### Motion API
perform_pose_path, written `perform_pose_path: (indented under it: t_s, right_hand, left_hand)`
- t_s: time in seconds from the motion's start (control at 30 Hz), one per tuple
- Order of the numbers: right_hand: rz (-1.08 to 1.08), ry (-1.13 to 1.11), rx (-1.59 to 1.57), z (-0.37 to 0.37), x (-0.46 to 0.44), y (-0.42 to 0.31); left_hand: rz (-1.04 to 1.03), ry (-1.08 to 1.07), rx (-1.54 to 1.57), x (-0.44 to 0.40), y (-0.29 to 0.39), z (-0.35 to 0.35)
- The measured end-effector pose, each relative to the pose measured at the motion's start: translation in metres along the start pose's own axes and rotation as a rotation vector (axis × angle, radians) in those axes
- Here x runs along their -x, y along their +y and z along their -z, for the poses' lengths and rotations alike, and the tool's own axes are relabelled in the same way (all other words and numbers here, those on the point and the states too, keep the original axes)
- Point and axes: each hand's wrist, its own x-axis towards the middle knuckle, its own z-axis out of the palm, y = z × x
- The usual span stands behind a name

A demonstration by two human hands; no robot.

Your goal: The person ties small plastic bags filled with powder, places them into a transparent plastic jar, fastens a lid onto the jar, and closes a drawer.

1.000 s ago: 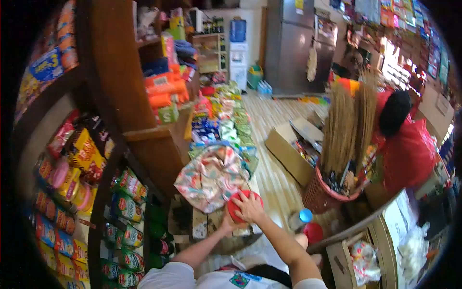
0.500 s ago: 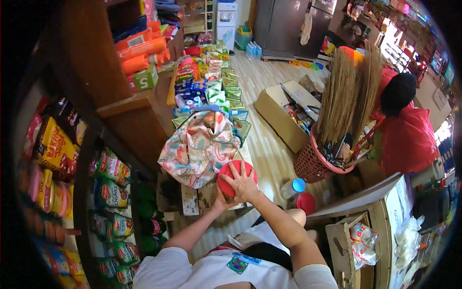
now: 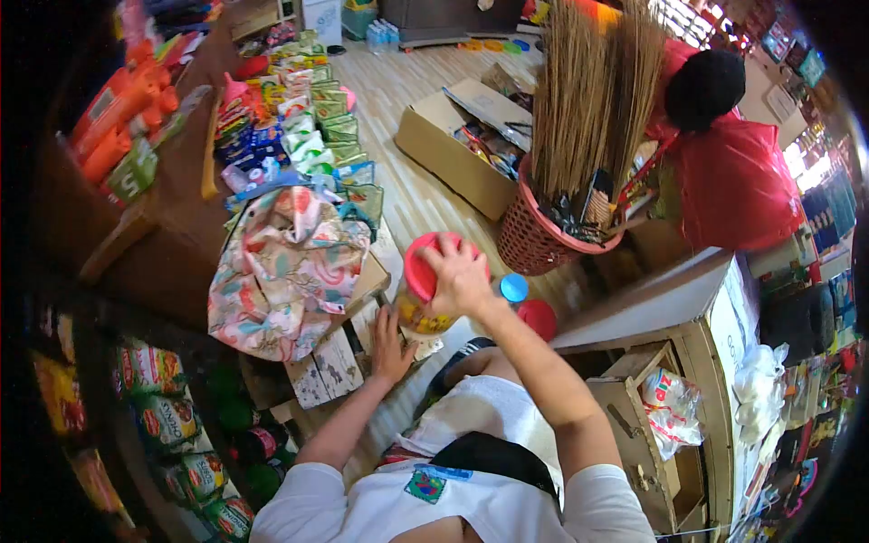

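Right hand (image 3: 460,282) grasps a red lid (image 3: 420,271), fingers spread over its top and far side, thumb side toward the person. Clear jar (image 3: 419,317) with yellow pieces inside is right below that grip, at the near edge of the lid; can't tell if lid and jar are fully joined. Left hand (image 3: 393,351) is released, palm down, fingers apart and pointing away from the person, just beside the jar on its left; contact with the jar wall unclear. Worn wooden table (image 3: 326,371) lies under and to the left of the left hand, pale paint patchy. Crumpled floral fabric (image 3: 285,271) sits on it, left of both hands and apart from them. Beyond the fabric, rows of colorful packets (image 3: 317,127) run away from the grip. Blue-topped container (image 3: 511,288) is just right of the right hand, and red-topped container (image 3: 538,319) is beside that one, closer to the person, partly behind the forearm. Pink-red basket (image 3: 534,240) stands farther out to the right of the grip, holding upright brooms (image 3: 579,109); open cardboard box (image 3: 453,172) is on the floor (image 3: 385,95) straight beyond the grip. Red plastic bag (image 3: 738,185) is well right, near a black item (image 3: 706,90). Open drawer (image 3: 620,407) with a plastic-wrapped bundle (image 3: 670,412) is right of the forearm, nearer the person.
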Motion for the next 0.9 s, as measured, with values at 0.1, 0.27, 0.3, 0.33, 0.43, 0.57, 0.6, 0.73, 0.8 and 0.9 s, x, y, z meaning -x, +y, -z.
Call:
perform_pose_path:
  t_s: [0.1,0.27,0.3,0.33,0.43,0.57,0.6,0.73,0.8,0.9]
  right_hand:
    - [-0.124,0.075,0.027,-0.002,-0.012,0.046]
    - [-0.281,0.042,0.050,-0.034,-0.048,0.115]
    - [-0.311,0.031,0.033,-0.044,-0.054,0.129]
    - [-0.349,0.025,-0.021,-0.057,-0.061,0.144]
    - [-0.425,0.064,-0.008,-0.103,-0.079,0.181]
    - [-0.483,-0.010,-0.027,-0.156,-0.096,0.216]
    - [-0.480,-0.014,-0.021,-0.169,-0.099,0.224]
    - [-0.482,-0.056,-0.020,-0.206,-0.098,0.249]
    - [-0.492,-0.080,-0.018,-0.216,-0.096,0.259]
    - [-0.504,-0.104,0.012,-0.225,-0.093,0.272]
  left_hand:
    - [0.006,-0.139,-0.116,-0.043,0.004,-0.024]
    - [0.096,-0.183,-0.269,-0.091,0.001,-0.067]
    - [0.118,-0.187,-0.305,-0.094,0.005,-0.066]
    - [0.117,-0.217,-0.319,-0.095,0.007,-0.063]
    - [0.120,-0.198,-0.292,-0.094,0.004,-0.064]
    - [0.114,-0.216,-0.317,-0.094,0.001,-0.069]
    - [0.117,-0.221,-0.321,-0.094,0.001,-0.069]
    - [0.126,-0.228,-0.343,-0.093,-0.001,-0.071]
    - [0.127,-0.233,-0.341,-0.095,0.001,-0.070]
    - [0.156,-0.252,-0.325,-0.096,0.003,-0.070]
